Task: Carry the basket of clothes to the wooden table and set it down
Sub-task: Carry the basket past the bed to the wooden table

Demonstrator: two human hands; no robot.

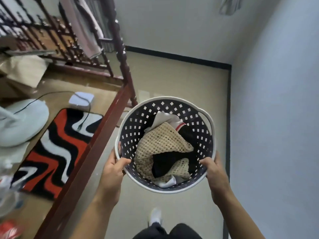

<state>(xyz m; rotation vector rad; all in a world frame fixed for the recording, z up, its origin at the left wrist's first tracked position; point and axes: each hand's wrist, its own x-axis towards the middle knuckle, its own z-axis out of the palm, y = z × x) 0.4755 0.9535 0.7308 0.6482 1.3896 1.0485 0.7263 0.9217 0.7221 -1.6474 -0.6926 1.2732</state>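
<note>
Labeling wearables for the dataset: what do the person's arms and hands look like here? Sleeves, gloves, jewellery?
Both forearms are bare up to the bottom edge of the picture: no sleeves in view. The left hand and right hand wear no gloves. No watch, bracelet or ring shows on either wrist or on the visible fingers. No markings or tattoos can be seen. Fingers partly hidden by the round white-rimmed perforated plastic basket cannot be checked.

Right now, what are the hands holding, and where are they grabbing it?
Both hands hold the laundry basket by its white rim: left hand on the near left edge, right hand on the near right, thumbs inside.
</note>
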